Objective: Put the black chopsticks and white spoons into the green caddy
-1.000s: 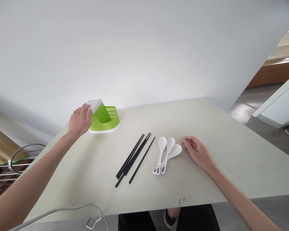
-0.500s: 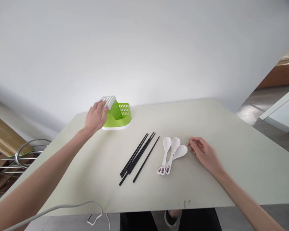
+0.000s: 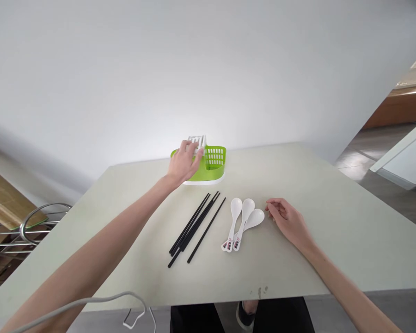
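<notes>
Outside the green caddy (image 3: 208,174) lie chopsticks (image 3: 195,227) and spoons (image 3: 243,222); left hand (image 3: 185,162) grips its top, right hand (image 3: 287,219) curls loosely, empty.

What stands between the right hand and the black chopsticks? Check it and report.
The white spoons lie between the right hand and the black chopsticks. Nothing visible stands between that hand and the spoons themselves.

The left hand (image 3: 184,162) grips a green basket (image 3: 208,175). Spoons (image 3: 242,225) lie between the chopsticks (image 3: 197,226) and the right hand (image 3: 287,219).
</notes>
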Demonstrator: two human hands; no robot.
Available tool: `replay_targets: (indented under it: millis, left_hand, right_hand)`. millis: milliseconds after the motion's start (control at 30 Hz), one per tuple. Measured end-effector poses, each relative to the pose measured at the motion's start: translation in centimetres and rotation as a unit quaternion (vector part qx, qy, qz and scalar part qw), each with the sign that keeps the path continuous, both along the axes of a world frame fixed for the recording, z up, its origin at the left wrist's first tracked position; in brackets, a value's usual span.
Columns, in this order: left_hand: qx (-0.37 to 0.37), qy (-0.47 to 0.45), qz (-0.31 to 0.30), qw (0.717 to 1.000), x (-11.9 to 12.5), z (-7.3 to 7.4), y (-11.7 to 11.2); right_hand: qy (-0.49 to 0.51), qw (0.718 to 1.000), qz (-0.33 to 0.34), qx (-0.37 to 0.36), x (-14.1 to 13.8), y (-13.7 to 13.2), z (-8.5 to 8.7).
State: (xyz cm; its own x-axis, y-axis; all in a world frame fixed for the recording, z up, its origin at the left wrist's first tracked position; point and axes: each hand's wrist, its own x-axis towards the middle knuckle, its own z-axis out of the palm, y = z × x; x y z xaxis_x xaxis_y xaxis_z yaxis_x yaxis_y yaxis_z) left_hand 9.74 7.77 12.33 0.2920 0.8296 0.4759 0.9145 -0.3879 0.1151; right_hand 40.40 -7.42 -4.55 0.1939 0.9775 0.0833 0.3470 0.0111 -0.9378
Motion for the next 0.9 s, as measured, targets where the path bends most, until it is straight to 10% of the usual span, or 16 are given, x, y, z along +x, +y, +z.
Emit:
replay_targets:
  millis: [300,533,667,900]
  left_hand:
    - [-0.094,0.005,-0.075,0.993,6.3,1.4,-1.3]
    - [0.008,-0.112,-0.106,0.988,4.6,2.3,-3.4]
    - [-0.097,-0.204,-0.025,0.974,0.5,0.2,-6.1]
    - [-0.294,-0.092,0.019,0.951,-6.4,-6.6,-11.2]
  right_hand:
    - [-0.011,1.000,0.005,0.017,0.0,0.3,-0.3]
    - [-0.014,1.000,0.002,0.017,0.1,0.3,-0.5]
    - [-0.012,1.000,0.002,0.023,0.1,0.3,-0.4]
    - [-0.019,1.000,0.006,0.021,0.2,0.2,-0.3]
